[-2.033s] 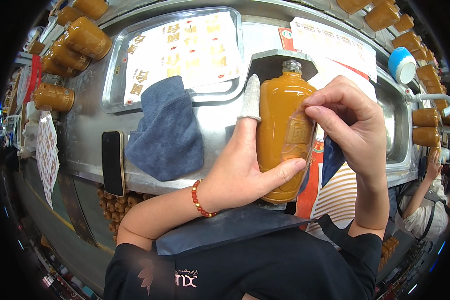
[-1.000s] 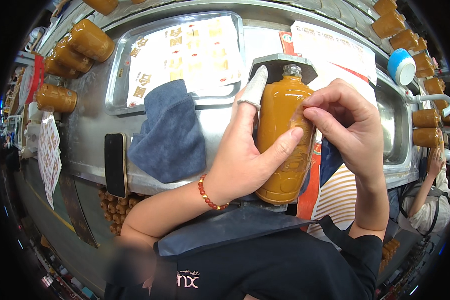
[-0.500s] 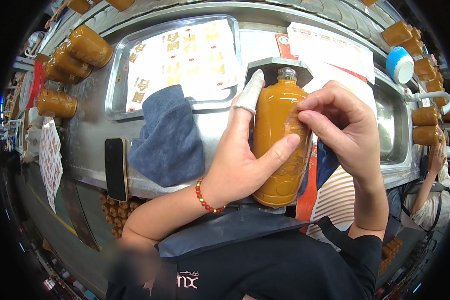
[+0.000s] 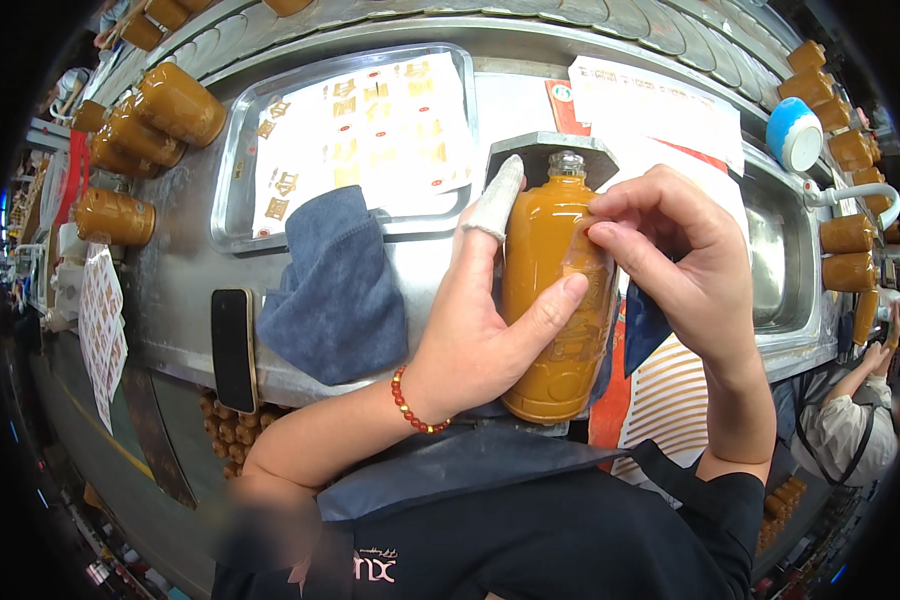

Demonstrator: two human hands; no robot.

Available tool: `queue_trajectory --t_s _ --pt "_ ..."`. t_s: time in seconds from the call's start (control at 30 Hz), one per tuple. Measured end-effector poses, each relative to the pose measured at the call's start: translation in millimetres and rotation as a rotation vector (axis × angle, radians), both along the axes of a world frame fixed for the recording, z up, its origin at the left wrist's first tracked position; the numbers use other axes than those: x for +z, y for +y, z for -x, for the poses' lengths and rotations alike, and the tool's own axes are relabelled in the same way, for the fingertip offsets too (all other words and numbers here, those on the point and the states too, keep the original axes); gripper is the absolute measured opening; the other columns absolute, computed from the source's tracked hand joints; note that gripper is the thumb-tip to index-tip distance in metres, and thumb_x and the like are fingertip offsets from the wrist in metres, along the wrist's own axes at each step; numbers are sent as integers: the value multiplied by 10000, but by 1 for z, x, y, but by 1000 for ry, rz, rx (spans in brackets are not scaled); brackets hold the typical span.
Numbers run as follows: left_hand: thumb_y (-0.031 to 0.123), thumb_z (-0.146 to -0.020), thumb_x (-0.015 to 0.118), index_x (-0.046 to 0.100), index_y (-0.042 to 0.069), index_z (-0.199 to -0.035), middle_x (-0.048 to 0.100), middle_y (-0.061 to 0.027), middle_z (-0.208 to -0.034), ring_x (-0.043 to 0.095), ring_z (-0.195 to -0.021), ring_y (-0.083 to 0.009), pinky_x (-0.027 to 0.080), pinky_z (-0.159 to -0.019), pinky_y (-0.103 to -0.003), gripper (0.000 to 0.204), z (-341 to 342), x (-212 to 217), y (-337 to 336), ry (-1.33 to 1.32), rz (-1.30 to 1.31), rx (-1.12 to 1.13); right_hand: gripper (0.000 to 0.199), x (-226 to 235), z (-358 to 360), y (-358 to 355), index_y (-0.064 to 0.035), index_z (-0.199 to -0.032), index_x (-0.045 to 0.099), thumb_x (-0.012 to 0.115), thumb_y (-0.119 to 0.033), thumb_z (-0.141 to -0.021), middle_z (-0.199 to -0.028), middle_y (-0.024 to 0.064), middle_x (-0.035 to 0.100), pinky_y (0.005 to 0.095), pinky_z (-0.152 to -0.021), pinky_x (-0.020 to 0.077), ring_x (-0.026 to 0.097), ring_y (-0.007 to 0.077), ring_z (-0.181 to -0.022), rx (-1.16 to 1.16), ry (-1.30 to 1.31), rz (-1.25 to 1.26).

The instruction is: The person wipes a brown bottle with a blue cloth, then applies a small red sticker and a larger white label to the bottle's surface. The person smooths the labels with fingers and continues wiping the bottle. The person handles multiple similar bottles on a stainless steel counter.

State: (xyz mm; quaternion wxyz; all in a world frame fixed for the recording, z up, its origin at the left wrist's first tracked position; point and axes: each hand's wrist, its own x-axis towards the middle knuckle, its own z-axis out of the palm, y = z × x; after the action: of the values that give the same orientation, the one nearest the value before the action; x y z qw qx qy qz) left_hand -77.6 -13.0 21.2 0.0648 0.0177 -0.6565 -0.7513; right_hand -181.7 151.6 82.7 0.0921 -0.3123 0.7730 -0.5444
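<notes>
An amber-brown glass bottle point(image 4: 542, 350) lies in front of me, its clear glass neck pointing away from me and raised ornament on its body. My left hand point(image 4: 490, 325) is closed round its left side, thumb on the front; a whitish finger cover sits on one finger. My right hand point(image 4: 675, 255) is at the bottle's upper right, thumb and forefinger pinching the edge of a thin clear film point(image 4: 577, 243) that lies against the glass. The bottle's neck is beside a grey angular metal block point(image 4: 530, 145). A dark blue cloth shows partly behind the bottle.
A metal tray point(image 4: 232, 215) holds printed decal sheets. A folded blue-grey cloth point(image 4: 335, 290) and a phone point(image 4: 233, 350) lie at left. More brown bottles point(image 4: 180, 105) stand left and right. A sink point(image 4: 770, 270) with a white tap point(image 4: 850, 192) and a blue-white cup point(image 4: 796, 135) is at right.
Both hands keep hold; the bottle has shifted very slightly left and nearer to me in the picture. My right fingertips stay at the film's edge. The co-worker at the right has moved their arms.
</notes>
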Motion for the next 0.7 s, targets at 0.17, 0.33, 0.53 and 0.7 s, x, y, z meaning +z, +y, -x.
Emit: queue_trajectory --t_s 0.17,0.33,0.53,0.7 --pt "210 -959 705 333 -62 -1527 417 -214 -1479 409 -1399 -296 305 -1177 -393 732 3 1 -2 15 18 77 173 7 6 9 4 -1121 680 686 -2 -948 -886 -30 598 161 -647 418 544 9 -755 -14 -137 -68" --pt "171 -956 706 407 -38 -1496 498 -151 -1365 481 -1320 -243 370 -1127 -366 652 17 11 -5 60 -22 101 215 1 11 14 1 -1150 671 715 -72 -952 -844 -45 599 146 -627 425 528 -17 -711 -36 -418 103" --pt "97 -958 695 404 -29 -1498 512 -99 -1289 527 -1250 -185 439 -1062 -324 626 27 18 0 7 -169 71 277 -7 8 11 1 -1175 651 751 -54 -923 -775 -83 488 136 -587 399 465 -32 -644 25 -520 159" --pt "-19 -991 598 360 10 -1537 509 -58 -1354 539 -1254 -151 451 -1080 -320 597 27 17 0 16 -138 40 267 -12 10 11 -2 -1159 651 757 -65 -922 -772 -91 472 129 -573 383 449 -35 -633 59 -558 171"
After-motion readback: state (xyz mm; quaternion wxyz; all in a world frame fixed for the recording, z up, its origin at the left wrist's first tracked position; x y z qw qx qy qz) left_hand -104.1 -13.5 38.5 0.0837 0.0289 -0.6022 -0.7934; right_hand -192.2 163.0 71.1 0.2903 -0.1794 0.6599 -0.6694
